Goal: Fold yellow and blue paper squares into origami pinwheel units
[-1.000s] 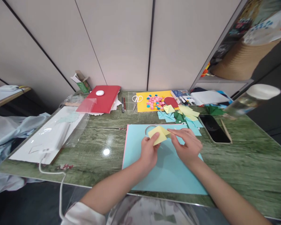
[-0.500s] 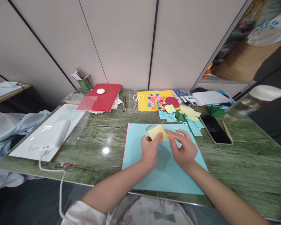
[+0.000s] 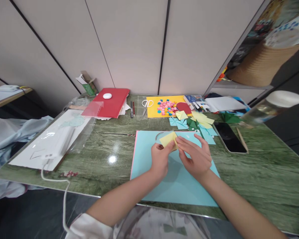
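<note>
Above a light-blue sheet, a small folded yellow paper is pinched in my left hand, its thumb lying on the near side. My right hand closes on the paper's right edge with thumb and fingertips, while the little finger sticks out. The fingers partly cover the paper's lower and right parts. Beyond the sheet are folded light-blue papers, yellow papers and dark green papers.
White-handled scissors and pink and coloured pompoms lie by a yellow sheet. A phone and a clear cup stand right. Left are a red folder and a white power strip with its cable.
The yellow paper has shifted slightly right and turned in my fingers. My right hand's fingers have come closer together over its right edge, and its little finger has lifted outward.
</note>
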The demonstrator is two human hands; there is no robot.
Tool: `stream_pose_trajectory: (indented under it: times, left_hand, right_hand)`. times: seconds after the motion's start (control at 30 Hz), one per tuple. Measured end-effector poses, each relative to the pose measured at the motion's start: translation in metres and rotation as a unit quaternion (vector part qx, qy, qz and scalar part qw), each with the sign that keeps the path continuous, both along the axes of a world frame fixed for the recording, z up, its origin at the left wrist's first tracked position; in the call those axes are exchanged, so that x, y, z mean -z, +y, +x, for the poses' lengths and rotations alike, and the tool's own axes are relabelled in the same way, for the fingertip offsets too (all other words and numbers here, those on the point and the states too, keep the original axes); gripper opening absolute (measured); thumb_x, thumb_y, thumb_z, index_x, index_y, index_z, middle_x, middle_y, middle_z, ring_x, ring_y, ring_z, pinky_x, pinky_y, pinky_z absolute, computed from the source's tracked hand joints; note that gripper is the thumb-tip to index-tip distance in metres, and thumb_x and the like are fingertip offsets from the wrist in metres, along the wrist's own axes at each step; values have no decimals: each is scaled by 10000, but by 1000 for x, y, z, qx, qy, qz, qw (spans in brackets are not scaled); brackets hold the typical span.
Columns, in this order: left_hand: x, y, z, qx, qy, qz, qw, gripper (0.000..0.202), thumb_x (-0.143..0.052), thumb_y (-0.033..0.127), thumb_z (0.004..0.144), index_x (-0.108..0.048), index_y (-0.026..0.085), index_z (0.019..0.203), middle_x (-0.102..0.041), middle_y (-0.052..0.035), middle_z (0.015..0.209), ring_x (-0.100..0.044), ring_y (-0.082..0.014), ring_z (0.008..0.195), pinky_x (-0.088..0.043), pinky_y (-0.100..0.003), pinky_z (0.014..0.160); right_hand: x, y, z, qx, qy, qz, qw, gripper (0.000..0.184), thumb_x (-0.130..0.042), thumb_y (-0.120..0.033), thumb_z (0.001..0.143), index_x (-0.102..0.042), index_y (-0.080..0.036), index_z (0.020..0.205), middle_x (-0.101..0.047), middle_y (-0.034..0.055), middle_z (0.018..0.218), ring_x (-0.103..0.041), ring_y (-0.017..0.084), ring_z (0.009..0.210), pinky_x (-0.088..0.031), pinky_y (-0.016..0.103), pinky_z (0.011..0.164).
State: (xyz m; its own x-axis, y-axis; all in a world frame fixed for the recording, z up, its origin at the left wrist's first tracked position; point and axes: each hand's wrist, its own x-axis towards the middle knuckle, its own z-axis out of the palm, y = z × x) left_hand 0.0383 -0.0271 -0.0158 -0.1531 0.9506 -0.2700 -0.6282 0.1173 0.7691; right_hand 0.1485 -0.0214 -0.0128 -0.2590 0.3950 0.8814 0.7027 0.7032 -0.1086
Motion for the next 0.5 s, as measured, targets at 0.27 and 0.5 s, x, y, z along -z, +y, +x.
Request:
stream_pose_trajectory:
  times: [0.27, 0.5]
  left_hand:
    - [-4, -3, 0, 29, -68, 3, 997, 230, -745, 275, 606, -668, 107, 743, -688, -65, 791, -635, -168, 740, -498, -315, 746]
    - [0, -2, -1, 42, -97, 8, 994, 235, -736, 310, 624, -665, 114, 732, -688, -57, 814, -628, -151, 755, -491, -297, 746]
  right_hand:
    - [2, 4, 3, 5, -31, 12, 999, 254, -612, -67, 727, -609, -213, 936, -721, 9, 900, -679, 169, 838, -387, 418, 997]
    - [5, 5, 2, 6, -35, 4, 999, 219, -593, -95, 758, -607, -216, 941, -718, 13, 918, -677, 168, 849, -388, 429, 998]
